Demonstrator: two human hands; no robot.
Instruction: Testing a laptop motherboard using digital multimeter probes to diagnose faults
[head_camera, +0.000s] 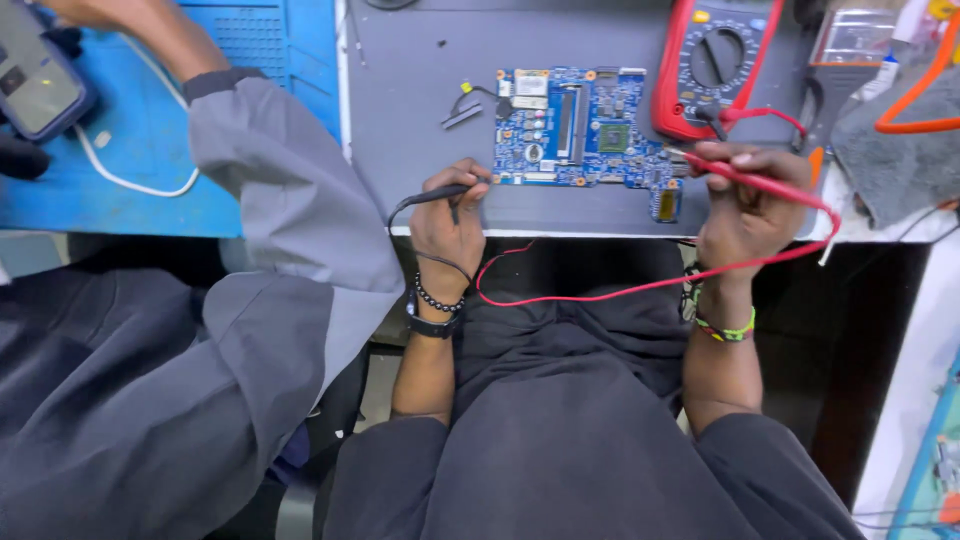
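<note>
Left hand (452, 215) pinches the black probe (440, 194), right hand (752, 200) pinches the red probe (735, 170), both at the blue circuit board (580, 125), upper centre on the bench (420, 110). Best steady the wrists, tips planted.

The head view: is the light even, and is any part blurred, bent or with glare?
In the head view, light is soft and even on the grey table; the blue circuit board is sharp; the left hand and right hand are clear; the space under the table is dark; edges look slightly curved; no strong glare.
</note>
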